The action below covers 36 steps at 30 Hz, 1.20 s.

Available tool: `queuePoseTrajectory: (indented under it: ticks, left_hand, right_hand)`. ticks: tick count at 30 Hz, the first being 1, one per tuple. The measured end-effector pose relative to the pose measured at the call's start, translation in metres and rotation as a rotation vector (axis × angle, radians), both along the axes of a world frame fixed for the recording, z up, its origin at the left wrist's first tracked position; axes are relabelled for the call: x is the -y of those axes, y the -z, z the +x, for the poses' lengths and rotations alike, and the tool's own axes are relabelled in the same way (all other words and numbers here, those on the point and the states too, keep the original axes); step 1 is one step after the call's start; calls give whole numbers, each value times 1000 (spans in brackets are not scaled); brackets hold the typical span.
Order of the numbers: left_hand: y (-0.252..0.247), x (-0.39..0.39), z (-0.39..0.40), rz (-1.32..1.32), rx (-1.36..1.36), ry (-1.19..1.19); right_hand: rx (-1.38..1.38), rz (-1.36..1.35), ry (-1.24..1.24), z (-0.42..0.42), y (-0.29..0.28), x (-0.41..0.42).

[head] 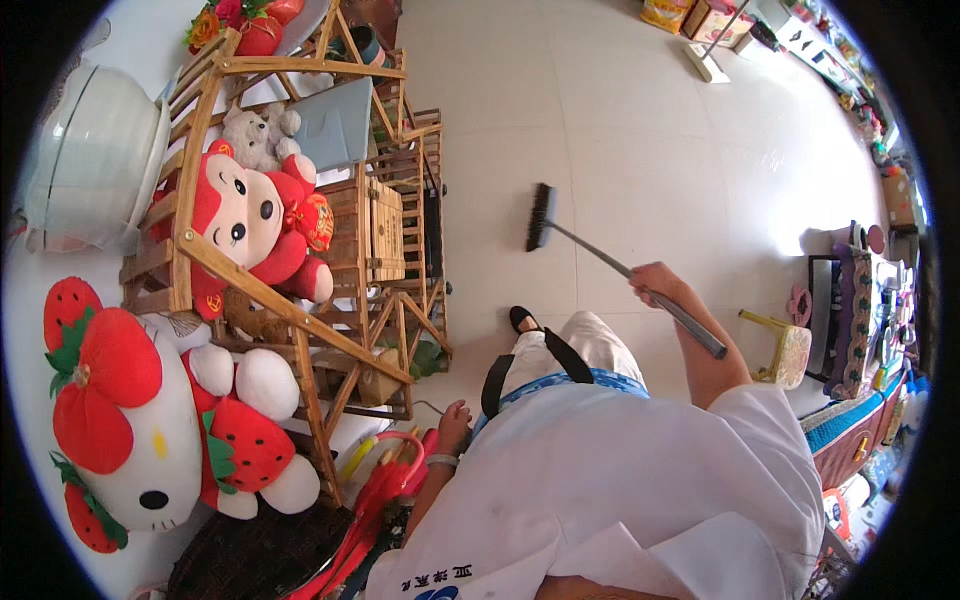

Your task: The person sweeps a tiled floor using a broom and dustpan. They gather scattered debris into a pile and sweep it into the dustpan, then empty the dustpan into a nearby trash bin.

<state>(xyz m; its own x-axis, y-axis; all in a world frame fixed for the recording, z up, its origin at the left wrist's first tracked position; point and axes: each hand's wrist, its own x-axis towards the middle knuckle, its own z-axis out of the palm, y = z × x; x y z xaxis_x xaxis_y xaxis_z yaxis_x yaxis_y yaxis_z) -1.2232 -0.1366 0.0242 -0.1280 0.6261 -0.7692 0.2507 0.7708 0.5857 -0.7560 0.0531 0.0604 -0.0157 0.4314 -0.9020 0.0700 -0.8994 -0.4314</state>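
Observation:
My right hand [654, 283] is closed around the grey handle of a broom [596, 250]. The handle's top end lies along my forearm, and the dark-bristled head points away from me over the pale tiled floor [495, 150]. My left hand [454, 424] hangs low at my side, wearing a bracelet at the wrist; it seems to hold nothing, its fingers loosely curled. Near it are a red umbrella [382, 484] and a wooden slatted rack [307, 322]. One black shoe [519, 318] shows beyond my light trousers.
A red plush monkey [247, 210] and a grey teddy bear [255, 139] sit on the rack at left, above a large strawberry-themed plush toy [135, 420]. On the right stand a small yellow stool [784, 352] and a cloth-covered table [851, 322]. A long-handled white floor tool [706, 63] rests near boxes.

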Motion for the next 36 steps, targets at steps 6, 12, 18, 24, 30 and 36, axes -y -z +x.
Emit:
queuePoseTrajectory:
  ticks: [6,12,18,24,30,36]
  left_hand:
    - [35,-21,-5,0,2,95]
    - [28,-55,-6,-17,-163,481]
    - [15,-135,4,-116,10,123]
    - [28,-244,57,-38,77,171]
    - [-6,-348,128,201,-59,495]
    - [27,-421,119,14,-145,594]
  right_hand:
    - [100,114,-125,0,-47,-26]
    - [19,477,-511,-63,-22,-139]
    - [335,1021,-1201,-55,87,-241]
    - [114,188,-188,92,41,-227]
    - [173,144,83,119,-26,-227]
    - [15,252,-141,38,-26,-287]
